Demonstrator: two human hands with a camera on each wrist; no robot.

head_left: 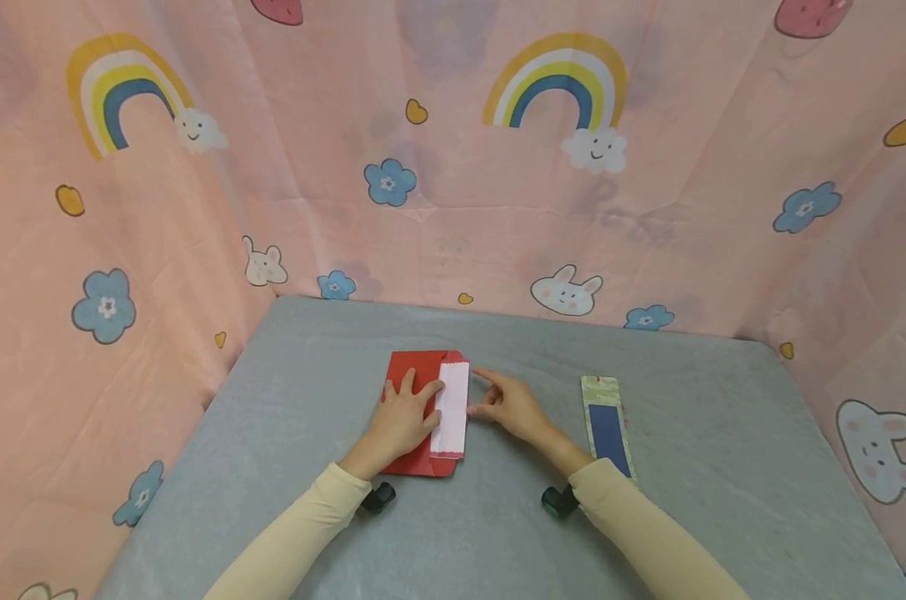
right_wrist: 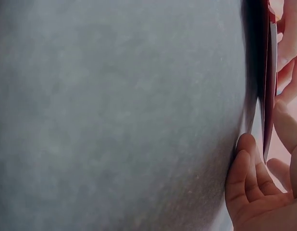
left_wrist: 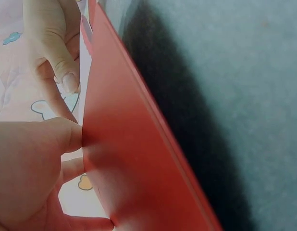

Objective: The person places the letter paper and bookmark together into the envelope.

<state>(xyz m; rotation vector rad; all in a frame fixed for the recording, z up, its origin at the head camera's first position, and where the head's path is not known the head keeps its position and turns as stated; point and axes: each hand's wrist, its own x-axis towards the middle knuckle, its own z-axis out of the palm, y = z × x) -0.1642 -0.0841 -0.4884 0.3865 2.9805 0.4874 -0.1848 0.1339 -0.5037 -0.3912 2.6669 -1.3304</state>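
Observation:
A red paper envelope lies flat on the table, with a white paper strip along its right side. My left hand rests on it with fingers spread; some touch the red paper, while others reach the strip. At the strip's right edge, my right hand holds its thumb and index finger apart, close to or touching the edge. In the right wrist view the envelope appears edge-on, and the other fingers are loosely bent near the tabletop. The left wrist view shows the red face tilted up close.
A slim flat piece with a green border and dark blue panel lies to the right, partly behind the right forearm. The grey table meets a pink patterned cloth at the back and sides. Each wrist wears a black camera.

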